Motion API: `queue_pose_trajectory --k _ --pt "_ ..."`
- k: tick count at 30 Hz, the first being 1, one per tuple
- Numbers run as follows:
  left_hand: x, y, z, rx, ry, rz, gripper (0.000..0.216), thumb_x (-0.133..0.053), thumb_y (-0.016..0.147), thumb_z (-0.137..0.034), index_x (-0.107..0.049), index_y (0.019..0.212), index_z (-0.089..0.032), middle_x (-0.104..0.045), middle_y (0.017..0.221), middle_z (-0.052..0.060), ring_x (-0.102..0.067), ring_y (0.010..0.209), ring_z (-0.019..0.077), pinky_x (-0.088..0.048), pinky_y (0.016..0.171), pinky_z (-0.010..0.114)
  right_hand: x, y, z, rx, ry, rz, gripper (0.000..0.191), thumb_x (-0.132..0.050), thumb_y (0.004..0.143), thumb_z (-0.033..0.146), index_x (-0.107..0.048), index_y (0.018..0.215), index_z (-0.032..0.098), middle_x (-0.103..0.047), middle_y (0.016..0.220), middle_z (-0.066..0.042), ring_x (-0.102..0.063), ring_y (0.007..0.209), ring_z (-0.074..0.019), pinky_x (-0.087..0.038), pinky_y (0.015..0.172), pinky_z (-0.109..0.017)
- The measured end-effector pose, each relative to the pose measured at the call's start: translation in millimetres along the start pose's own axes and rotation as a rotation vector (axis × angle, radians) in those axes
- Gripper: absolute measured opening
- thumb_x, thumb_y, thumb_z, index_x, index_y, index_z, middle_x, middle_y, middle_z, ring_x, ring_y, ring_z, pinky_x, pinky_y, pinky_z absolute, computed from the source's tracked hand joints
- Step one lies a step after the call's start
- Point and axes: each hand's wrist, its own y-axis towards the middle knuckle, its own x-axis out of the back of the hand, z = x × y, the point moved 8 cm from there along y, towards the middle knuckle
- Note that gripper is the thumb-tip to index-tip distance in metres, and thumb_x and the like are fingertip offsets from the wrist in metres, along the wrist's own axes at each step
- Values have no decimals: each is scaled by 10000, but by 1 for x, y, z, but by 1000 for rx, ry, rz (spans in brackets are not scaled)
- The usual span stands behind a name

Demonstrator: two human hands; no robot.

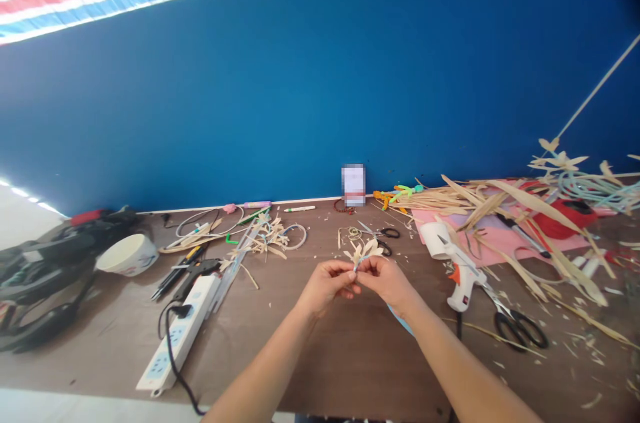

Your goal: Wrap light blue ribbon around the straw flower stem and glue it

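Note:
Over the middle of the brown table, my left hand (pixel 330 286) and my right hand (pixel 384 282) meet, fingertips pinched together. Between them they hold a small flower of pale dried-leaf petals (pixel 363 252), its petals pointing up and away from me. A light blue strip (pixel 400 320) hangs below my right wrist and looks joined to the flower's stem, though the hand hides the link. Just beyond the fingers lie dark-handled scissors (pixel 389 234) and a loose coil of straw-coloured strand (pixel 353 234).
White glue gun (pixel 465 280), tape roll (pixel 434 240) and large scissors (pixel 520 328) lie to the right, beside dried leaf strips (pixel 480 203) on pink paper. At left are a power strip (pixel 180 336), dark glue gun (pixel 197 276), white bowl (pixel 127 255) and finished-looking petals (pixel 270 235). A blue partition (pixel 300 90) rises behind.

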Motion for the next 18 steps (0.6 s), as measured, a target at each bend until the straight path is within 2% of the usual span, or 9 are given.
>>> queue_pose_trajectory --k 5,10,18 --pt "1 0 1 -47 -59 -56 264 -723 545 -263 -596 718 -110 -593 603 15 -578 531 114 -446 443 195 -4 -3 4 14 26 15 100 -577 624 239 -509 595 171 -542 514 39 -476 545 -116 -343 553 -235" --pt "2 0 1 -66 -64 -101 265 -715 546 -283 -579 703 -119 -590 609 7 -571 501 107 -439 437 199 -7 -3 4 -15 51 21 94 -566 637 228 -510 598 163 -539 509 35 -451 520 -104 -329 534 -229" --pt "12 0 -1 -125 111 -209 250 -683 577 -317 -583 684 -115 -577 530 0 -549 480 98 -413 446 187 -8 -4 7 -33 71 21 75 -550 635 218 -526 595 158 -572 537 13 -490 545 -120 -361 568 -245"
